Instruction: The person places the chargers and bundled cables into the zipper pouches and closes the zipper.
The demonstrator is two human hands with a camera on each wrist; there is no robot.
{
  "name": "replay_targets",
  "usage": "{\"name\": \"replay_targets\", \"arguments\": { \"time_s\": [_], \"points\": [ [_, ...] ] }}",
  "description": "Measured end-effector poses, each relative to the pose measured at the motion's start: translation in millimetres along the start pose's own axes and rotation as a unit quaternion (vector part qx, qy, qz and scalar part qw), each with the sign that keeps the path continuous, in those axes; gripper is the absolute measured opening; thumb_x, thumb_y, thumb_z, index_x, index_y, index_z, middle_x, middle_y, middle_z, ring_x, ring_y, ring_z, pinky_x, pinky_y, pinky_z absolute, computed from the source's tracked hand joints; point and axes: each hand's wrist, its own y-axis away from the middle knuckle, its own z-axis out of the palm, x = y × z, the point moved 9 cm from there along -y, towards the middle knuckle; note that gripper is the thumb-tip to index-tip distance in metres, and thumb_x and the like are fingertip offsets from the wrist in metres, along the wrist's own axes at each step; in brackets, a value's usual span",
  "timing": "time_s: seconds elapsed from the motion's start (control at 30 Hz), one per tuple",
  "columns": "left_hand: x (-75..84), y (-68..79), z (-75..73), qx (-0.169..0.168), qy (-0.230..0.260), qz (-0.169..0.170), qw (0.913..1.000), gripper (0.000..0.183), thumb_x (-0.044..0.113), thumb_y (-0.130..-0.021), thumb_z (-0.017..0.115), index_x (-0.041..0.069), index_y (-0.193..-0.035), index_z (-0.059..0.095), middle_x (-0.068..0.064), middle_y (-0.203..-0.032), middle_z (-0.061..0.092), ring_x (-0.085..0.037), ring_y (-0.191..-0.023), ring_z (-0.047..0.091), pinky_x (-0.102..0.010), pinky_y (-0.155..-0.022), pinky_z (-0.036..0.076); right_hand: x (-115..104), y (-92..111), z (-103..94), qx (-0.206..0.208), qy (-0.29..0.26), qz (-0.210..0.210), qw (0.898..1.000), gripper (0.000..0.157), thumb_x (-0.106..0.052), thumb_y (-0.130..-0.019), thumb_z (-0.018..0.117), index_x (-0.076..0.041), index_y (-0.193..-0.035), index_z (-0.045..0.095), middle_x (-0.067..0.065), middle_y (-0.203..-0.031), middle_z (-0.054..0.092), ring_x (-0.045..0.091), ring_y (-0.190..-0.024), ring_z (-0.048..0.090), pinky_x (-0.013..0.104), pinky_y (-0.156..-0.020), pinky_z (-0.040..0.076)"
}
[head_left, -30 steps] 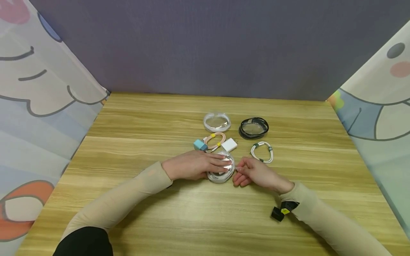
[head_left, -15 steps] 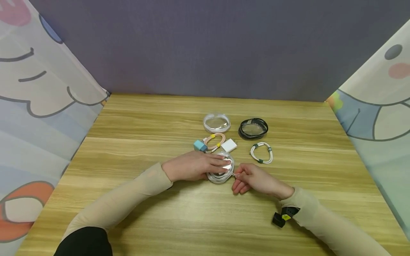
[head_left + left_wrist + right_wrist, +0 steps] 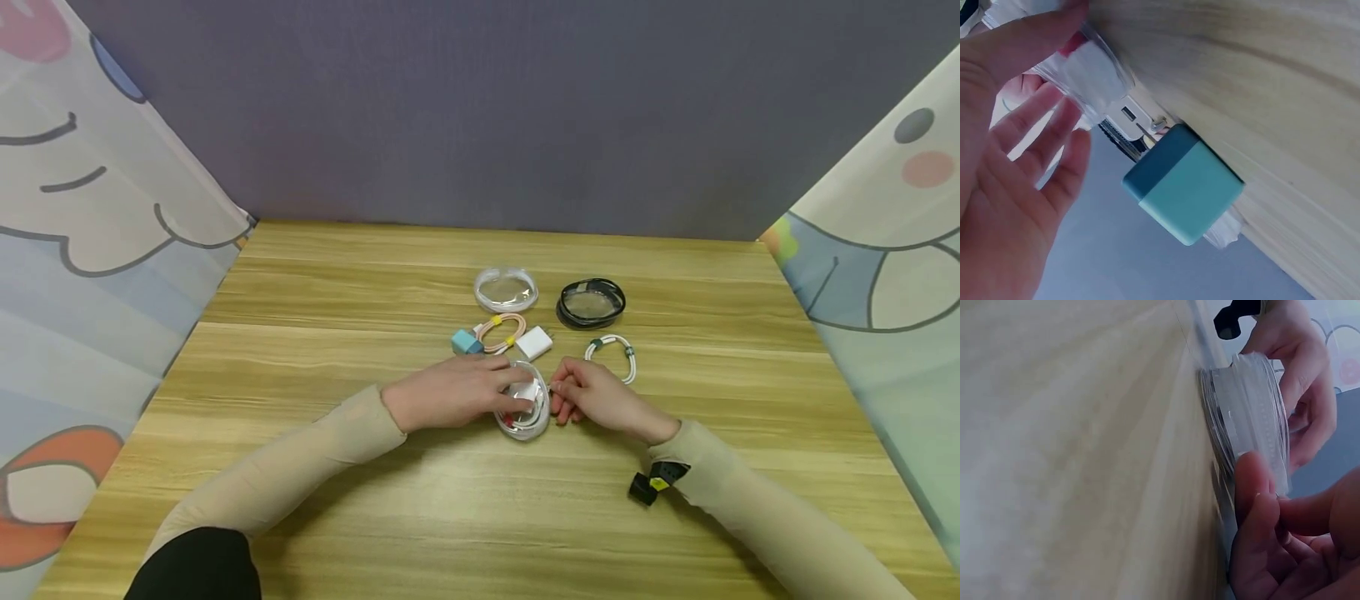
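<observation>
A round clear zip pouch (image 3: 534, 423) lies on the table with a white item, white cable and a bit of red inside. My left hand (image 3: 459, 390) holds it from the left, thumb and index finger spread across it; the other fingers hang loosely in the left wrist view. At the pouch's right edge my right hand (image 3: 600, 398) pinches a tiny zip pull (image 3: 1277, 497) between thumb and index finger, mostly hidden by the fingertips. Just beyond the left hand sit a teal plug adapter (image 3: 1188, 187) and a white plug adapter (image 3: 534, 342).
A peach cable coil (image 3: 517, 322) with yellow ties lies behind the pouch. Farther back are a white coil in clear wrapping (image 3: 480, 293) and a black coil (image 3: 562, 312). A white coil with green ties (image 3: 632, 362) lies just beyond the right hand. A grey partition (image 3: 480, 117) bounds the table's back.
The left hand's fingers have shifted and spread, baring the red bit inside the pouch. The right hand moved nearer the person, then back away along the pouch's edge, still pinching.
</observation>
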Motion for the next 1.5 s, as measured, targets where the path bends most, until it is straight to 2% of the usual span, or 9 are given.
{"name": "replay_targets", "arguments": {
  "time_s": [0.13,0.27,0.47,0.77,1.07,1.5],
  "points": [
    [-3.2,-1.5,2.8,-0.002,-0.005,0.002,1.0,0.038,0.016,-0.09,0.062,0.03,-0.125,0.061,0.001,-0.136,0.048,-0.018,-0.128,0.039,-0.039,-0.102,0.036,1,-6,-1.6,0.002,0.037,-0.006,0.999,0.013,-0.009,-0.097,0.047,0.002,-0.093,0.053,0.012,-0.075,0.065,0.026,-0.063,0.064,0.031,-0.051,0.05],
    [-8.5,-1.7,4.9,-0.005,0.003,-0.006,1.0,0.039,0.018,-0.09,0.062,0.029,-0.127,0.059,0.002,-0.141,0.045,-0.015,-0.131,0.038,-0.037,-0.103,0.036,2,-7,-4.1,0.002,0.053,-0.013,0.999,0.013,-0.011,-0.097,0.049,0.001,-0.092,0.053,0.009,-0.073,0.065,0.023,-0.06,0.064,0.031,-0.051,0.051],
    [-14.4,-4.1,5.7,-0.016,0.015,-0.029,0.9993,0.039,0.019,-0.089,0.064,0.03,-0.127,0.06,0.004,-0.141,0.044,-0.013,-0.129,0.041,-0.03,-0.101,0.038,3,-2,-4.1,-0.019,0.047,-0.011,0.999,0.012,-0.007,-0.097,0.047,0.002,-0.094,0.052,0.01,-0.075,0.064,0.024,-0.06,0.064,0.035,-0.052,0.053],
    [-17.2,-5.8,4.3,-0.03,0.023,-0.052,0.9979,0.042,0.019,-0.087,0.066,0.033,-0.126,0.059,0.006,-0.14,0.046,-0.012,-0.129,0.041,-0.03,-0.092,0.045,2,3,0.8,-0.046,0.05,-0.015,0.998,0.011,-0.003,-0.097,0.043,0.003,-0.097,0.052,0.009,-0.075,0.065,0.023,-0.061,0.064,0.035,-0.053,0.053],
    [-16.2,-7.5,3.7,-0.039,0.009,-0.059,0.9975,0.043,0.016,-0.086,0.066,0.033,-0.125,0.06,0.006,-0.139,0.047,-0.011,-0.126,0.044,-0.029,-0.087,0.048,2,8,3.4,-0.055,0.041,-0.004,0.998,0.011,-0.002,-0.097,0.043,0.004,-0.097,0.053,0.009,-0.076,0.066,0.024,-0.063,0.066,0.036,-0.055,0.054],
    [-14.2,-8.5,3.3,-0.047,-0.016,-0.057,0.9971,0.038,0.018,-0.09,0.062,0.031,-0.125,0.061,0.006,-0.137,0.049,-0.009,-0.126,0.044,-0.029,-0.081,0.05,2,14,10.2,-0.086,0.032,-0.015,0.996,0.012,-0.006,-0.097,0.046,0.004,-0.095,0.052,0.009,-0.074,0.066,0.024,-0.061,0.066,0.036,-0.054,0.054]
  ]
}}
